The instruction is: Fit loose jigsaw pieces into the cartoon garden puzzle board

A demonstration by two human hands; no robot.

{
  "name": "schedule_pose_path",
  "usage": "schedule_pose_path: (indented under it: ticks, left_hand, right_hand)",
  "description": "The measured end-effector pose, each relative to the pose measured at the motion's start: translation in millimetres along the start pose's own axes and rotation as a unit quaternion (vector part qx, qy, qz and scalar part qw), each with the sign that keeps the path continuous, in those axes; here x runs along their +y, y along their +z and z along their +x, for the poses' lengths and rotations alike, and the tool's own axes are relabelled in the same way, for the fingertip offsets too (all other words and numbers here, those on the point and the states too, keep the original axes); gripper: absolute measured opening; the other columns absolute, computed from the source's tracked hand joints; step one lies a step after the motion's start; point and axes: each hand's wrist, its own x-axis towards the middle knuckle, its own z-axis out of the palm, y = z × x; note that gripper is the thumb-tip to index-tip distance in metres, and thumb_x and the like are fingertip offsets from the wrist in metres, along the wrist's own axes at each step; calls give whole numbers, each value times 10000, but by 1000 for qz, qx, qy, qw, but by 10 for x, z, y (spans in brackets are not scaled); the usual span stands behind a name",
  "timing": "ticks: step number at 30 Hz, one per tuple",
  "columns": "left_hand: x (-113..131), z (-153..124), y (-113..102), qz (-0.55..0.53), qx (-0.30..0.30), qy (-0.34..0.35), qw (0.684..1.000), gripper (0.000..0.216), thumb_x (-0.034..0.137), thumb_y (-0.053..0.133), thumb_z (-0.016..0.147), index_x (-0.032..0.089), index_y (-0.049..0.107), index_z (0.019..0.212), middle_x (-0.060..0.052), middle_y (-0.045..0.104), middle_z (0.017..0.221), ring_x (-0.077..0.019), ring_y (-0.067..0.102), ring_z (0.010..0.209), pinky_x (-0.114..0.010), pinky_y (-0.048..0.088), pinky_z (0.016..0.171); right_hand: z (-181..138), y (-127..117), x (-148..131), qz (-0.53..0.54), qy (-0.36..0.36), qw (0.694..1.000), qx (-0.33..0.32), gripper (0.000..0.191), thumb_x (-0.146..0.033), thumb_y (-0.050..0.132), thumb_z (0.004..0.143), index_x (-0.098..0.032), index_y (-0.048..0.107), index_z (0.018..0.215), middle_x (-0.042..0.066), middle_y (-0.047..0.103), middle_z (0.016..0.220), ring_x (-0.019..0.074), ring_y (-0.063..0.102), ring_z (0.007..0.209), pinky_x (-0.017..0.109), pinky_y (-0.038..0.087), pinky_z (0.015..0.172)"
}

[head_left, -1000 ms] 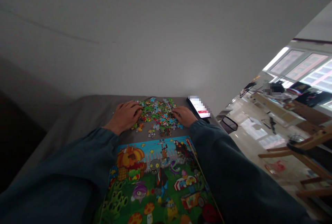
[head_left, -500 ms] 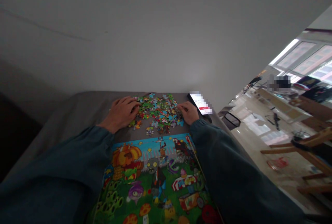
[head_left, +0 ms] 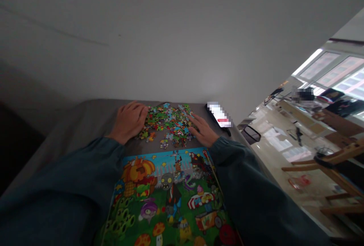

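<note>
A pile of small colourful jigsaw pieces (head_left: pixel 167 122) lies on the grey table (head_left: pixel 85 124) near the wall. My left hand (head_left: pixel 129 120) rests palm down on the pile's left edge, fingers stretched over the pieces. On the pile's right side lies my right hand (head_left: pixel 201 129), flat, its fingers spread and pointing in over the pieces. Neither hand grips anything that I can see. Between my dark teal sleeves, nearer to me, lies a large cartoon picture board (head_left: pixel 170 196) with a pumpkin, a zombie and plants.
A phone (head_left: pixel 219 116) with a lit screen lies on the table just right of my right hand, near the table's right edge. Beyond that edge the floor shows a dark bin (head_left: pixel 251 134) and wooden furniture (head_left: pixel 338 162). A plain wall stands behind the table.
My right hand has gone from curled at the pile's right edge to flat with fingers spread. My left hand shifted slightly left along the pile. The view has tilted a little.
</note>
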Motion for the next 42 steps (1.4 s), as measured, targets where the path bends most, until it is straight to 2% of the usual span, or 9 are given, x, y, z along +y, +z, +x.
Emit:
schedule_pose_path:
  ticks: [3,8,13,15,19,23,27,32,42]
  left_hand:
    - [-102,49,-24,-134,62,-77,986,517,473,310,969,181,736,986,-150,728,1131,-339,621,1165,-498,411,1077]
    - [-349,158,-42,-323,175,-217,904,647,543,153,998,193,693,931,-133,742,1072,-292,668,1088,-464,454,1028]
    - [-397,180,-140,-460,207,-299,810,580,515,202,1014,209,677,880,-87,747,1034,-259,662,1095,-416,477,954]
    - [-376,167,-176,-486,214,-309,789,576,490,204,1021,200,679,871,-89,749,1018,-257,662,1086,-414,474,942]
    - [-368,151,-186,-489,217,-309,786,576,494,207,1017,192,676,873,-112,750,1017,-268,669,1073,-428,479,922]
    - [-395,154,-158,-483,211,-304,793,595,554,212,1003,200,670,866,-115,747,1008,-275,675,1064,-421,494,899]
    - [-396,147,-145,-481,192,-296,802,592,530,212,1002,183,681,903,-125,751,1027,-280,670,1081,-427,488,920]
    - [-384,129,-133,-467,171,-282,820,635,620,232,981,186,682,866,-131,752,1013,-287,681,1043,-429,500,909]
    - [-371,137,-89,-454,162,-271,833,629,595,222,985,200,681,815,-125,763,936,-266,696,949,-377,517,827]
  right_hand:
    - [40,-164,-44,1,-2,998,-56,721,-661,320,1009,-223,394,1576,127,337,1649,282,266,1547,537,232,1264]
    - [319,-353,-220,9,-33,997,-68,793,-709,275,995,-206,318,1606,130,355,1642,247,296,1538,488,225,1277]
    - [689,65,-756,-83,-56,988,-115,789,-625,306,1029,-119,227,1629,174,222,1685,282,204,1567,474,195,1279]
    - [809,310,-1028,-115,-63,984,-123,772,-624,344,1023,-161,237,1632,150,187,1699,312,162,1574,493,193,1275]
    - [1032,655,-1445,-138,-67,982,-114,713,-640,352,1018,-285,254,1628,81,135,1719,341,121,1577,549,176,1263]
    - [1235,749,-1494,-134,-43,980,-142,680,-650,313,1025,-336,246,1624,57,162,1715,327,123,1579,575,157,1257]
    - [1333,724,-1338,-128,-41,975,-175,740,-716,295,995,-349,203,1631,43,157,1715,342,110,1578,599,132,1254]
    - [1307,644,-1235,-146,-55,969,-194,751,-718,358,982,-378,183,1628,48,130,1718,331,113,1578,581,133,1258]
    - [930,372,-1111,-162,-122,948,-247,701,-663,332,1017,-377,154,1631,45,29,1724,383,28,1574,622,103,1248]
